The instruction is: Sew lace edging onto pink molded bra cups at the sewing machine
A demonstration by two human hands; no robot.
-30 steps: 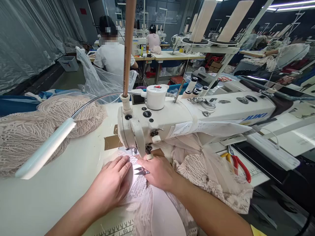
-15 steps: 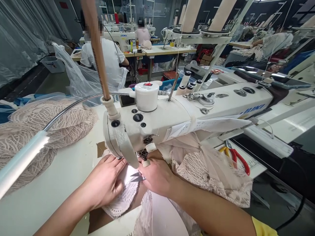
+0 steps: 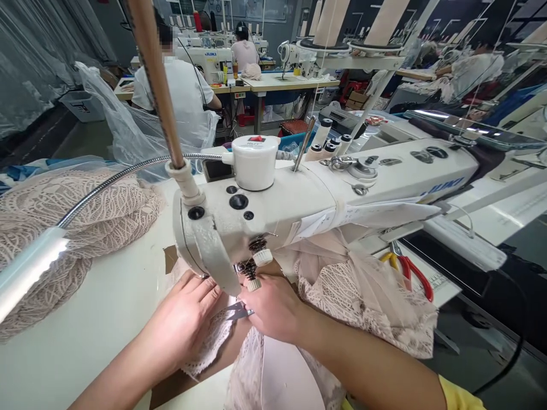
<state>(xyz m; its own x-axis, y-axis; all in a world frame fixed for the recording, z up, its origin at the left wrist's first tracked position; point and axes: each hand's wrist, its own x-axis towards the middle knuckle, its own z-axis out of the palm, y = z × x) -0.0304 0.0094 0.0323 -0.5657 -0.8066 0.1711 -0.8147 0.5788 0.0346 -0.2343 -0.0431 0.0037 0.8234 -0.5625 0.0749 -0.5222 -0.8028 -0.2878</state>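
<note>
My left hand (image 3: 186, 316) lies flat, fingers stretched out, on a pale pink lace piece (image 3: 209, 347) in front of the sewing machine (image 3: 282, 199). Its fingertips reach under the machine head, and the thumb is out of sight. My right hand (image 3: 273, 304) is closed around thread snips (image 3: 237, 311), whose pointed blades stick out to the left below the fingers. The machine head and tension springs partly cover the right fingertips. Below the right hand hangs more lace with a smooth pale pink panel (image 3: 286, 376). The needle area is hidden.
Bundled beige lace (image 3: 85, 216) lies at left beside a lit lamp tube (image 3: 29, 267). Lace and mesh (image 3: 363, 290) are heaped at right, near red-and-yellow-handled pliers (image 3: 412, 276). Thread spools (image 3: 327, 139) stand behind the machine. A person in white (image 3: 171, 85) sits ahead.
The lace under my left hand has shifted away from me, with less showing. My left thumb has tucked out of sight. The snips' blades have come closer together. The view has shifted slightly.
</note>
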